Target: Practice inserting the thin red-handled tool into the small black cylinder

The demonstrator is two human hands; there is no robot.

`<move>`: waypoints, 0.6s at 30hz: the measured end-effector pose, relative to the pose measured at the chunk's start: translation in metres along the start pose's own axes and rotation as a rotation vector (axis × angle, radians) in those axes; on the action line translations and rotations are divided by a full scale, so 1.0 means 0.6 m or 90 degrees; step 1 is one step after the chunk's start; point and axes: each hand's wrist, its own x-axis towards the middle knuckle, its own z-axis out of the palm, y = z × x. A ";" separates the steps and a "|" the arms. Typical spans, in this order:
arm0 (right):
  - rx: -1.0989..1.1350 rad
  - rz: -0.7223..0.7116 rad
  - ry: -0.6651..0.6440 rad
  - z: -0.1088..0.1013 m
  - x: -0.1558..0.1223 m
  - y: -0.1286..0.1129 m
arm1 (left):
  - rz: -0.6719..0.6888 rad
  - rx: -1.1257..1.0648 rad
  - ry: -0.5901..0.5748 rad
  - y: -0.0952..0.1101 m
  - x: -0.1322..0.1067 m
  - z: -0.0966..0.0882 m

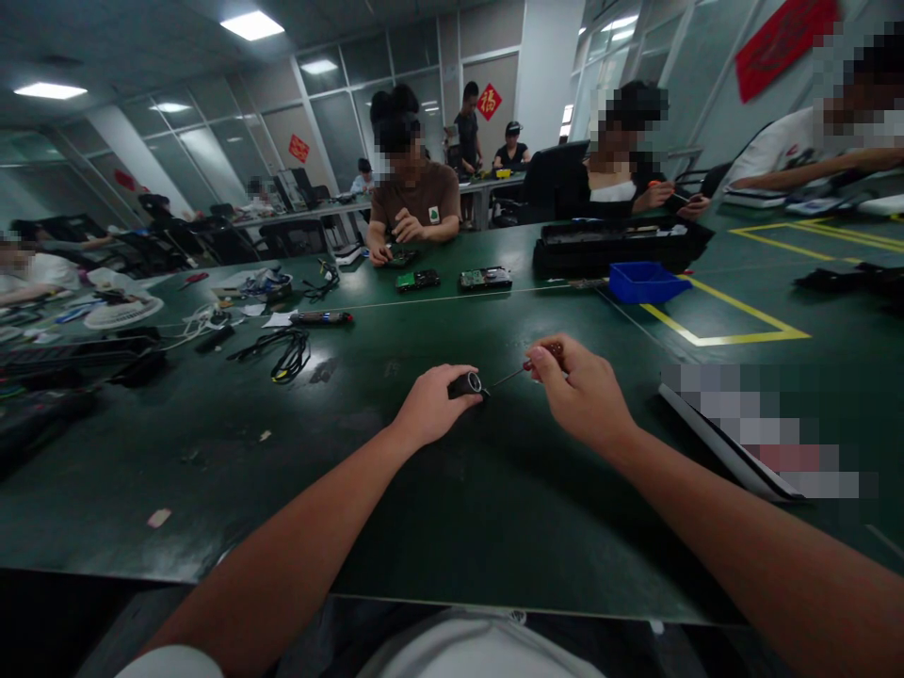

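Observation:
My left hand [432, 405] is closed round a small black cylindrical device [464, 384], holding it low over the green table [395, 508]. A pale ring shows on the device's end, which faces to the right. In my right hand [583, 386] is a screwdriver [509, 377] with a dark red handle, gripped between thumb and fingers. Its thin shaft points left and down, and the tip is close to the device's lower right edge. Whether the tip touches it I cannot tell.
A blue tray [646, 281] and a long black casing [621, 247] lie ahead to the right. Circuit boards [486, 279] are near a seated person opposite. Coiled black cables [286, 356] lie left. A white printed sheet or packet [763, 443] is beside my right forearm.

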 end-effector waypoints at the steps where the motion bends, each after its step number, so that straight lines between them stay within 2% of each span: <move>1: 0.002 -0.002 0.004 0.000 0.000 0.000 | -0.007 -0.016 0.012 0.000 0.000 0.000; 4: 0.009 -0.005 0.009 0.002 0.000 0.001 | -0.027 -0.057 0.040 -0.001 0.000 0.001; 8: 0.015 0.002 0.004 0.002 0.000 0.001 | -0.035 -0.103 0.043 0.000 0.002 0.000; 14: 0.026 0.006 -0.005 0.001 -0.001 0.002 | -0.079 -0.104 0.055 0.015 0.005 -0.020; 18: 0.018 0.005 -0.010 0.001 -0.001 0.001 | -0.072 -0.048 0.008 0.021 0.012 -0.035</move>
